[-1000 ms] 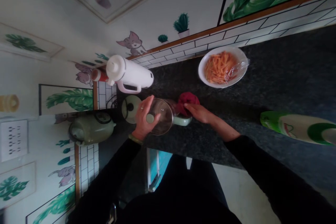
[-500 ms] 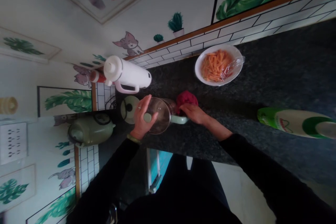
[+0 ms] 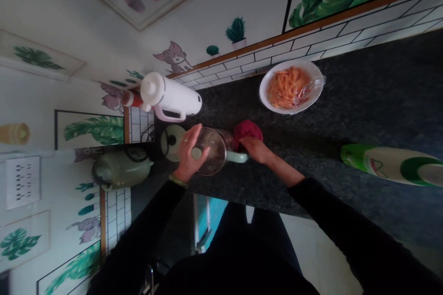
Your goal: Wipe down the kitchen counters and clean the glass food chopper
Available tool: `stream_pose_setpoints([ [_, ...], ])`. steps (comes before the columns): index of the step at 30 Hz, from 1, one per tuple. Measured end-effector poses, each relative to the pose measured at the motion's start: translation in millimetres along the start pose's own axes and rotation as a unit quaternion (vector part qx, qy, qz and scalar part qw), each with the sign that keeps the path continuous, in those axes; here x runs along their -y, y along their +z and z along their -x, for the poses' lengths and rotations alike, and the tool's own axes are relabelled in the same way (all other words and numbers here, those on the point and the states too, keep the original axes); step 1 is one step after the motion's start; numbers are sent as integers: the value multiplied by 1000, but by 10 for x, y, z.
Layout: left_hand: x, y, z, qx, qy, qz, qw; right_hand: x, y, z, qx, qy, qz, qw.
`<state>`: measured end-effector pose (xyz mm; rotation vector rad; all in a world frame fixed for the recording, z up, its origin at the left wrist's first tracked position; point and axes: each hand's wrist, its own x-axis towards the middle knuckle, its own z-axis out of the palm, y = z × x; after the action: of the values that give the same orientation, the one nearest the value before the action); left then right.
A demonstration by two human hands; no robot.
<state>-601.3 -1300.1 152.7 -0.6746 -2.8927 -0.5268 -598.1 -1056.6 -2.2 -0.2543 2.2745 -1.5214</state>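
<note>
**Both hands at a glass jug (image 3: 217, 156) on a dark countertop (image 3: 277, 193)**

From my remote station I view the jug near the centre, its pale green handle (image 3: 237, 156) pointing right. My left hand (image 3: 188, 159) lies over its left side, thumb and fingers spread around a pale round knob (image 3: 195, 153); I cannot tell whether they grip it. My right hand (image 3: 256, 150) has its fingers closed on a bunched red cloth (image 3: 248, 130) beside the handle. A white bowl (image 3: 265, 94) of orange shreds (image 3: 290, 86) stands behind, near the wall.
</note>
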Motion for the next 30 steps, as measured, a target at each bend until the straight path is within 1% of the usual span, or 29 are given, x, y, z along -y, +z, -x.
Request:
stream_pose_setpoints([
  [4, 5, 2, 7, 4, -21, -9, 1000, 173, -21, -203, -7, -25, -6, 1000],
  [7, 3, 0, 16, 10, -33, -11, 999, 325, -45, -425, -6, -46, -77, 996],
  [9, -1, 1, 23, 11, -40, -13, 999, 356, -43, -462, -3, -54, -134, 990],
  [11, -4, 5, 29, 9, -42, -14, 999, 301, -29, -352, 0, -44, -164, 985],
  [15, -1, 18, 30, 9, -34, -9, 999, 104, -18, 33, 6, 45, -156, 987],
  [16, 1, 19, 27, 7, -29, -6, 1000, 97, -25, 70, 7, 55, -156, 986],
  [17, 2, 20, 23, 5, -25, -4, 1000, 121, -34, 61, 8, 51, -160, 986],
  [19, 4, 17, 16, 2, -20, -2, 1000, 265, -52, -101, 17, 10, -176, 984],
  [22, 4, 9, 11, -2, -13, 3, 1000, 607, -67, -538, 70, -68, -188, 977],
  [24, 3, 6, 12, -6, -6, 6, 1000, 784, -81, -766, 114, -90, -167, 975],
  [25, 3, 5, 13, -7, -5, 5, 1000, 826, -93, -819, 126, -93, -152, 976],
  [26, 2, 6, 15, -6, -8, 3, 1000, 830, -109, -822, 130, -92, -137, 978],
  [28, 3, 11, 19, 1, -18, -5, 1000, 734, -151, -695, 112, -69, -111, 985],
  [30, 10, 20, 24, 2, -24, -9, 1000, 557, -194, -451, 82, -10, -81, 993],
])
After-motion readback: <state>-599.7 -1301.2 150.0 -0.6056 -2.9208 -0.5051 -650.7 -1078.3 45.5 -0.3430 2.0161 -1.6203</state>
